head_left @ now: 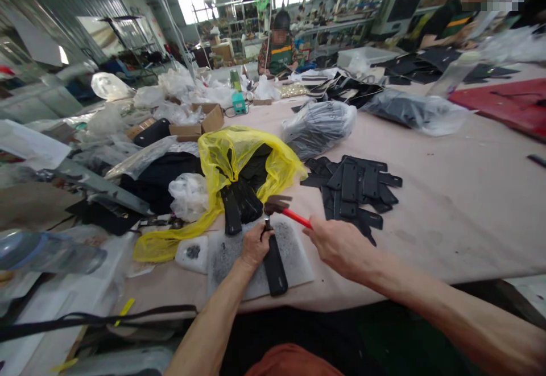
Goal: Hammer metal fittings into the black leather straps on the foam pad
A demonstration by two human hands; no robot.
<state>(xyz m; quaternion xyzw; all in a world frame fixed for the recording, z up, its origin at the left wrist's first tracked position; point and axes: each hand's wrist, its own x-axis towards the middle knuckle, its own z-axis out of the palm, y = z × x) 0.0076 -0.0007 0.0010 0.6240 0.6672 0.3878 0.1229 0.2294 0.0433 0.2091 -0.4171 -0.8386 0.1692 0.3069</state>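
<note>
At the desk's (pixel 426 211) left end: a clear plastic bottle (pixel 51 249) is seen lying on its side.
White block: a dark-smudged block (pixel 187 256) is set just left of the speckled pad (pixel 298 251).
Yellow bag: black pieces (pixel 243 202) are held in the open mouth of a yellow mesh-like bag (pixel 209 143), behind the pad.
Left hand: the left hand (pixel 256 243) is placed over the pad, its fingers pinched round an upright metal tool (pixel 267 223).
Black strip: one long black strip (pixel 276 271) is laid on the pad, below the tool, its near end pointed toward the body.
Hammer: a red-handled hammer (pixel 294 215) is held with its head just above the tool; whether contact is made cannot be told.
Right hand: the handle is gripped by the right hand (pixel 336 245), fingers wrapped tight.
Loose pile: black pieces are heaped (pixel 358 185) beyond the right hand.
Far right: a red sheet (pixel 507 106) is spread at the edge.
</note>
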